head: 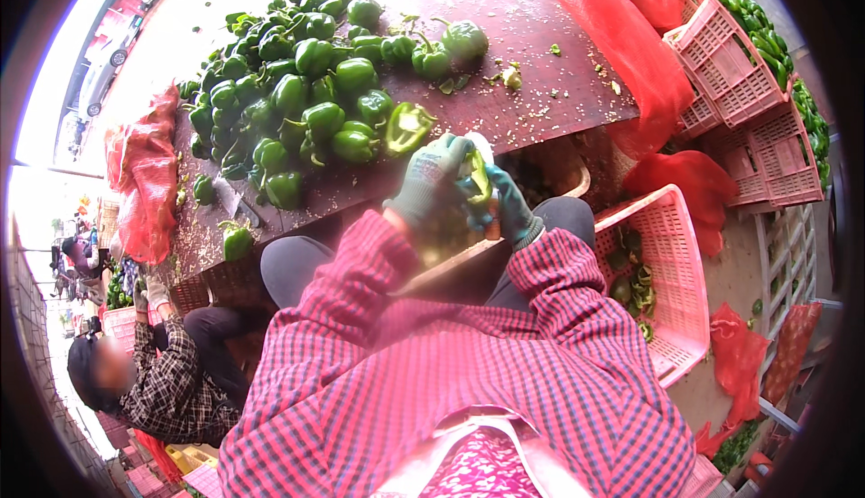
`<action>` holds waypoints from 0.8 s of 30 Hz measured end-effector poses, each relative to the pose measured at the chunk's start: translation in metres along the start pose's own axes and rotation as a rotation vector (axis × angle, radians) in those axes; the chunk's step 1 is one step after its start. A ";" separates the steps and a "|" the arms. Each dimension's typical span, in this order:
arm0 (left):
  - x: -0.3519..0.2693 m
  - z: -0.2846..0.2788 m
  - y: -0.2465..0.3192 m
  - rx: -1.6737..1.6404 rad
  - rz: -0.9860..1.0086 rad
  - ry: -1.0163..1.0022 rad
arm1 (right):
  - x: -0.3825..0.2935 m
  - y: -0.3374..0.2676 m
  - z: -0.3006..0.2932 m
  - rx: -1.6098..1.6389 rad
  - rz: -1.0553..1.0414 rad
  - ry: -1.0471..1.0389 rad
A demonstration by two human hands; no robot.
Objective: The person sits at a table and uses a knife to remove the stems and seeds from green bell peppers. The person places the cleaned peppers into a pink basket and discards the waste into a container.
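My left hand (pixel 432 177), in a green knit glove, holds a cut green bell pepper (pixel 480 177) above my lap, just off the table's edge. In a matching glove, my right hand (pixel 508 206) is closed around the orange-brown handle of a knife (pixel 495 217) beside that pepper. The knife's pale blade shows only partly above the fingers. An opened half of a green pepper (pixel 408 128) lies on the table near my left hand. Behind it spreads a large heap of whole green bell peppers (pixel 290 92) on the dark red table (pixel 527 109).
Another knife (pixel 236 202) lies at the table's left. A pink crate (pixel 682 282) with peppers stands by my right side, and stacked pink crates (pixel 733 65) are beyond. Red mesh bags (pixel 635 58) lie at both table ends. A co-worker (pixel 162 376) sits at the left.
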State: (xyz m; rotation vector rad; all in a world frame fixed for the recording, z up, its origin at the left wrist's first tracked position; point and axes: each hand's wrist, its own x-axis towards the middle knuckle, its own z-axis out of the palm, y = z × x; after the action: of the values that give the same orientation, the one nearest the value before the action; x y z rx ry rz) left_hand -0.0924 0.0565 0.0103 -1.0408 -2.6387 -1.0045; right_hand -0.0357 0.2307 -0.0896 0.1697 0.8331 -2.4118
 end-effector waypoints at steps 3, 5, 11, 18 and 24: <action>0.000 0.004 -0.006 0.039 0.053 -0.063 | -0.005 0.006 0.004 0.052 0.085 0.146; -0.002 -0.001 -0.017 -0.124 -0.059 -0.002 | -0.008 0.001 0.010 -0.041 -0.029 -0.015; -0.022 -0.041 -0.058 -0.047 -0.108 -0.044 | -0.086 -0.044 0.012 -0.307 -0.313 0.140; 0.036 -0.034 -0.131 0.649 0.188 -0.205 | -0.251 -0.069 -0.059 -1.019 -0.301 1.237; 0.053 -0.001 -0.118 0.455 0.055 -0.270 | -0.179 -0.057 0.001 -0.597 -0.588 0.918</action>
State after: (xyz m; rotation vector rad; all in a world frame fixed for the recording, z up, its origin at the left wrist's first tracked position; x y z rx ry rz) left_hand -0.2089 0.0219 -0.0345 -1.1882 -2.8255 -0.2365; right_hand 0.0803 0.3532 -0.0059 0.9391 2.2234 -2.4010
